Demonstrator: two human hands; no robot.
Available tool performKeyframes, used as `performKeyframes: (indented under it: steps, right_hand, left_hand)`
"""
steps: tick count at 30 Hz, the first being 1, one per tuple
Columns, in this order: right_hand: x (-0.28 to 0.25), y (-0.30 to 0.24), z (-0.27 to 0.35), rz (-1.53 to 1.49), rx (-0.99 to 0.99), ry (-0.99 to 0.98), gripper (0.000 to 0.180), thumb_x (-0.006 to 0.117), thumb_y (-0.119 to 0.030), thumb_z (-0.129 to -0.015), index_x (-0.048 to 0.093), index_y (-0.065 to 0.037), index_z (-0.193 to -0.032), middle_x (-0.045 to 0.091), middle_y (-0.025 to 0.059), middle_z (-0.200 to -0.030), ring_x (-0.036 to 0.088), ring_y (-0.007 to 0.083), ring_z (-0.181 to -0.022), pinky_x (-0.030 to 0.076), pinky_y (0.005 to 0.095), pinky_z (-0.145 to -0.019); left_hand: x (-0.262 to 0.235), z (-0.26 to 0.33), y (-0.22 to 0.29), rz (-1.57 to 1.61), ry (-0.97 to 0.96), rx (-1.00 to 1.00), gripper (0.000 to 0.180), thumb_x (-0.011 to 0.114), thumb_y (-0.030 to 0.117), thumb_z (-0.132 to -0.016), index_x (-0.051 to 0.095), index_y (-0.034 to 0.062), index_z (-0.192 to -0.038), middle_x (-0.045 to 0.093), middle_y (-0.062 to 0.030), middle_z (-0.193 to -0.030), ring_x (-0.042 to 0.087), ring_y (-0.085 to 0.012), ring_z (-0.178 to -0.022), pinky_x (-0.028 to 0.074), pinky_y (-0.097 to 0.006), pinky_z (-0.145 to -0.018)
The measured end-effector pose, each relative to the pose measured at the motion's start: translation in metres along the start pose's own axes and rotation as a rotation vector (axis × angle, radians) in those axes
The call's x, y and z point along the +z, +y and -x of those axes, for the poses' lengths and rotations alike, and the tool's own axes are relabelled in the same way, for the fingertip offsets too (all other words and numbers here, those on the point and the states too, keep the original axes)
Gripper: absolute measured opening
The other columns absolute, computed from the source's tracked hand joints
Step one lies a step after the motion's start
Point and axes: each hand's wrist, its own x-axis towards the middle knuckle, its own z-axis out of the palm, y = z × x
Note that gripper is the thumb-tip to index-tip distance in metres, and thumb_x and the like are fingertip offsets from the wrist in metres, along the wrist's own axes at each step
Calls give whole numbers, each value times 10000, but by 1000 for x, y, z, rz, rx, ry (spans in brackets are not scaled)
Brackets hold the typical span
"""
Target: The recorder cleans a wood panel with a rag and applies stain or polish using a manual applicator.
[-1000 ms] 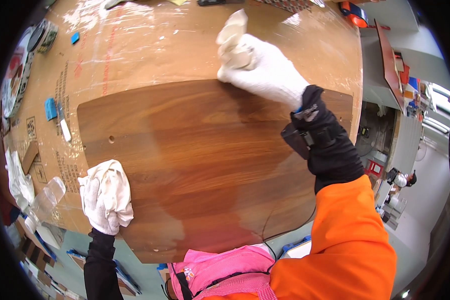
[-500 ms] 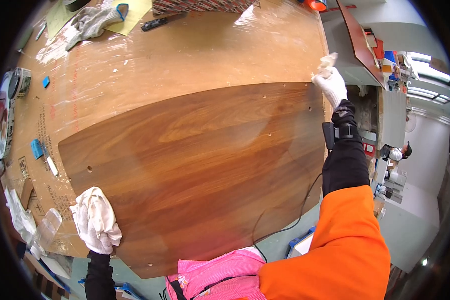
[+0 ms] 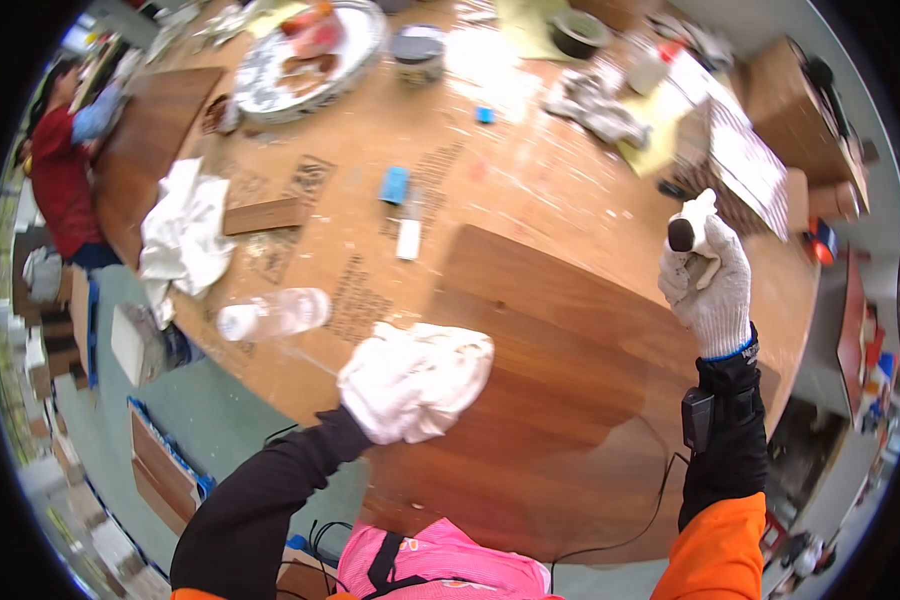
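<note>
My left hand (image 3: 375, 418), in a white glove, is closed on a crumpled white cloth (image 3: 435, 365) at the left edge of a brown wood-grain panel (image 3: 540, 400). My right hand (image 3: 715, 285), in a white knit glove, is raised over the panel's far right part. Its fingers are curled around a small off-white piece that looks like cloth (image 3: 705, 207). A dark round patch shows at these fingers; I cannot tell what it is. Small holes dot the panel.
Left of the panel are a clear plastic bottle (image 3: 275, 313), a white rag (image 3: 185, 235), a wood strip (image 3: 262, 216) and a blue block (image 3: 394, 185). Farther back stand a large round tub lid (image 3: 255, 95) and a lidded can (image 3: 417, 55). A person in red (image 3: 60, 190) works at far left.
The view has swung left, bringing in the person and the table's left side. My right hand has turned and its dark round patch now shows. The cloth stays in my left hand.
</note>
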Motion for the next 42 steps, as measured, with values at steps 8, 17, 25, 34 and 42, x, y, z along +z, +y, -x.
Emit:
performKeyframes:
  steps: [8, 17, 25, 34, 42]
  right_hand:
    - [233, 76, -188, 426, -124, -203, 228, 683, -295, -1005, 628, -79, -1049, 646, 23, -879, 560, 88, -702, 407, 227, -550]
    - [382, 74, -357, 1287, -747, -131, 378, 813, -319, -853, 742, -70, -1129, 780, 112, -1041, 728, 245, -960, 546, 336, -879]
    - [406, 94, -430, 1938, -834, 18, 419, 771, -462, -810, 817, -141, -1077, 776, 143, -1055, 743, 287, -951, 565, 403, -876]
    - [399, 108, -439, 2018, -762, 138, 418, 779, -515, -758, 834, -194, -1021, 651, 126, -1286, 555, 366, -1235, 456, 435, -1062]
    - [404, 118, -444, 2103, -636, 86, 561, 777, -557, -698, 813, -163, -1097, 633, 110, -1291, 525, 365, -1267, 432, 447, -1067]
  left_hand:
    - [-13, -2, -8, 150, 123, 22, 344, 729, 253, -762, 701, 148, -1088, 656, -65, -1335, 635, -293, -1228, 522, -488, -941]
    - [-5, -6, -53, 344, 117, 224, 332, 706, 235, -796, 695, 153, -1117, 671, -28, -1323, 670, -204, -944, 553, -397, -801]
    - [47, 8, -51, 495, 122, 224, 334, 667, 228, -827, 699, 108, -1138, 653, -74, -1368, 662, -248, -1006, 568, -411, -828]
    - [19, -3, -57, 263, 114, 275, 478, 560, 249, -930, 561, 115, -1389, 609, -83, -1418, 637, -210, -1046, 522, -384, -873]
    - [-33, -29, -66, 177, 132, 255, 520, 545, 262, -951, 544, 149, -1458, 651, -74, -1375, 663, -171, -903, 535, -345, -727]
